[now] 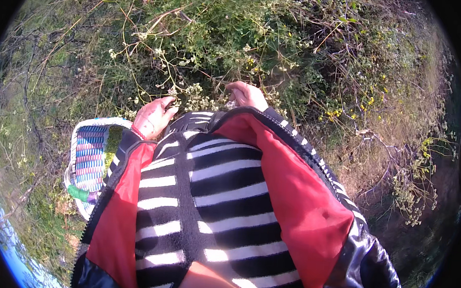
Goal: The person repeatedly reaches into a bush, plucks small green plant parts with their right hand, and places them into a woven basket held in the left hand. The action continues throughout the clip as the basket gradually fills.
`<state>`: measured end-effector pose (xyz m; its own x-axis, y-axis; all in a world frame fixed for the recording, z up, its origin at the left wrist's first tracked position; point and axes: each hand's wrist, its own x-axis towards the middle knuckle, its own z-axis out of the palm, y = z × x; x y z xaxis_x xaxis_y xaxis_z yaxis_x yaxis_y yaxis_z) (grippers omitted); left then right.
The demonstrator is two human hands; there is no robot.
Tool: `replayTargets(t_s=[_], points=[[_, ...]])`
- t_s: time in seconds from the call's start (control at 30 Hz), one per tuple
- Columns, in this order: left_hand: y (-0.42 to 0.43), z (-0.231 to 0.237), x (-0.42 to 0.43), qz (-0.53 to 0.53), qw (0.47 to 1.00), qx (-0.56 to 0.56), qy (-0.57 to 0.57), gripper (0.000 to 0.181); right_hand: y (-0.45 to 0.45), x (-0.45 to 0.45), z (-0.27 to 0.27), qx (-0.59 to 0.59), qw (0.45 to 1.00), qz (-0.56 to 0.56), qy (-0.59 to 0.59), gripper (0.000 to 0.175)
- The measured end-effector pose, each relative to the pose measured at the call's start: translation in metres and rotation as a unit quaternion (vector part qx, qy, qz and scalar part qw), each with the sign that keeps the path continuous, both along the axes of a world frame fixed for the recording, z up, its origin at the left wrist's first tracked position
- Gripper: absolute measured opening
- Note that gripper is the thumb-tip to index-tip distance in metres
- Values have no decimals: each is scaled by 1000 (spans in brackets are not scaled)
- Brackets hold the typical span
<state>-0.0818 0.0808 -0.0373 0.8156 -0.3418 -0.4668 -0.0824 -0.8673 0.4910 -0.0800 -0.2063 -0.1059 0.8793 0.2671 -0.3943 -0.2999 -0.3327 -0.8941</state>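
Note:
My left hand [153, 117] is at a pale flowering stem [173, 79], its thumb and index finger close together; whether the stem lies between them cannot be made out. To its right, my right hand [246, 94] reaches over the dried flower clusters [197, 96], fingers bent, and a small pale thing shows under them, too unclear to name. Below and left of my left hand hangs a woven basket [89, 151] in blue, pink and white, partly hidden by my sleeve. Small yellow-green plant matter [113, 142] lies inside it.
Dense green brush [229, 29] fills the ground in front of me. Bare thin branches [33, 64] tangle at the left. Yellow-flowered twigs [335, 113] and a dry branch [388, 147] spread at the right. My open jacket [303, 188] with red lining hangs around my body.

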Motion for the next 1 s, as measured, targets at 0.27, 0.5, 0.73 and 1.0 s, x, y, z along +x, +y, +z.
replayTargets(t_s=[0.27,0.5,0.73,1.0], points=[[-1,-2,6,0,999,10,-35,42,2,35,22,-48,995,-16,-81,19],[0,2,0,22,1000,-14,-10,42,52,98,-33,-277,920,114,-251,28],[15,7,-11,66,998,0,-6,41,50,93,-29,-269,912,84,-298,17],[22,6,-4,92,994,-56,-11,39,51,54,38,-219,849,46,-479,5]])
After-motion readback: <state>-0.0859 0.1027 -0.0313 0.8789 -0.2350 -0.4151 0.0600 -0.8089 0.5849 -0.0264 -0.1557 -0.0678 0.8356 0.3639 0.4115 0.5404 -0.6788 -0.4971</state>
